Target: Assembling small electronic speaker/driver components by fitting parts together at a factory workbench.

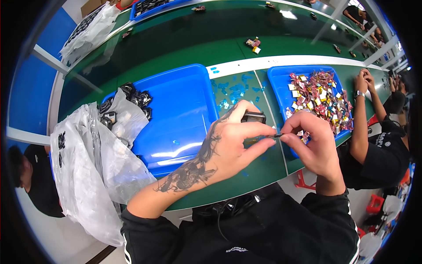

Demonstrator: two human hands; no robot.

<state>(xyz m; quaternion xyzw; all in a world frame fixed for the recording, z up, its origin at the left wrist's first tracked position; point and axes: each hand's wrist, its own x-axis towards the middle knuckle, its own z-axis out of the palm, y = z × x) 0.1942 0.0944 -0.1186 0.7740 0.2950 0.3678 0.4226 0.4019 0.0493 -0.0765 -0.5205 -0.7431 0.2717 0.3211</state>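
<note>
My left hand is closed, its curled fingers around a black square-framed casing. Its thumb and index finger reach toward a small dark piece, whose kind is too small to make out. From the other side my right hand pinches that same piece between thumb and forefinger. The fingertips of both hands nearly meet there, above the gap between two blue trays. Small blue film scraps lie scattered on the green bench beyond my left hand.
On the left, a blue tray holds black casings and a clear plastic bag. A right-hand blue tray carries many small circuit parts. Loose parts sit on the green belt. A co-worker's arm is at right.
</note>
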